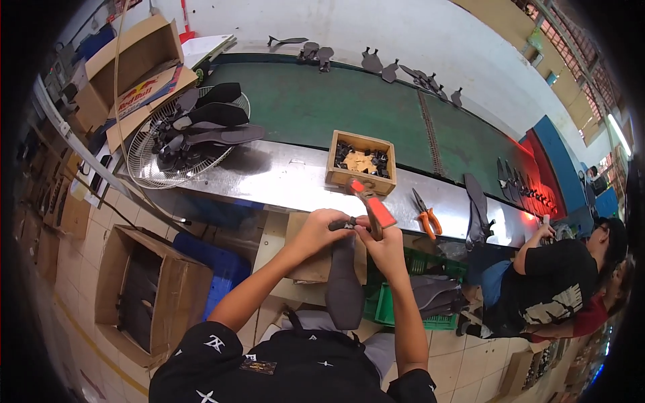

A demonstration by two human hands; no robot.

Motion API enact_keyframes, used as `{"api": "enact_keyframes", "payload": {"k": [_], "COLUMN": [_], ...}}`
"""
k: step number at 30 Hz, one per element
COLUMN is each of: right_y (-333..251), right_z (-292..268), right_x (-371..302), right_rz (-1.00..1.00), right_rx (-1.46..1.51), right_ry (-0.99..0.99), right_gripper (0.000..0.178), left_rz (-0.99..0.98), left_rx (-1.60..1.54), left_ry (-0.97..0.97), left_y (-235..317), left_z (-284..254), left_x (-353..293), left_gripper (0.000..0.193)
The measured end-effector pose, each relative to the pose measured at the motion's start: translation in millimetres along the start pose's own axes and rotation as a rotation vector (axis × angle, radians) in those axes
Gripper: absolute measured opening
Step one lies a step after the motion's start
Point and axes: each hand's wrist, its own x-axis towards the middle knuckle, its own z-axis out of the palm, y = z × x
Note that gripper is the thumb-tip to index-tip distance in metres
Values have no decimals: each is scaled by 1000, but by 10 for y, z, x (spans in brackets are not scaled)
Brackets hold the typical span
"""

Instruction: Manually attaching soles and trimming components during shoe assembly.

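A dark grey shoe insole (345, 285) hangs below my hands, wide end toward my body. My left hand (317, 234) is closed in a pinch at its upper end, where a small black piece (351, 223) sits. My right hand (385, 250) has its fingertips at the same piece. It also grips a hammer (380, 212) with a red-orange part, tilted up toward the box. Just beyond stands a wooden box (334, 176) of small black parts. Orange-handled pliers (428, 223) lie to the right on the metal table edge (282, 185).
A green conveyor belt (289, 101) runs behind the table edge. On the left is a white wire basket (142, 171) of dark insoles, above a cardboard box (178, 295). A green crate (383, 305) holds more insoles. At right another person (551, 282) works at the belt.
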Motion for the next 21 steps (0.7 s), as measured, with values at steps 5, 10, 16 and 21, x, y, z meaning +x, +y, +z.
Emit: {"api": "enact_keyframes", "payload": {"k": [5,10,16,21], "right_y": [-158,-143,-200,-303], "right_z": [-58,-48,-42,-69], "right_x": [60,12,-46,-38], "right_rz": [18,-179,-162,-115], "right_rx": [-163,-210,-356,-439], "right_ry": [-135,-144,-154,-201], "right_gripper": [23,26,25,24], "left_rz": [-151,-93,44,-5], "left_rx": [-126,-81,-203,-109], "left_ry": [-22,19,61,-11], "left_y": [38,-14,-53,-19], "left_z": [-48,-16,7,-39], "left_x": [-58,-58,-61,-56], "left_gripper": [31,29,42,42]}}
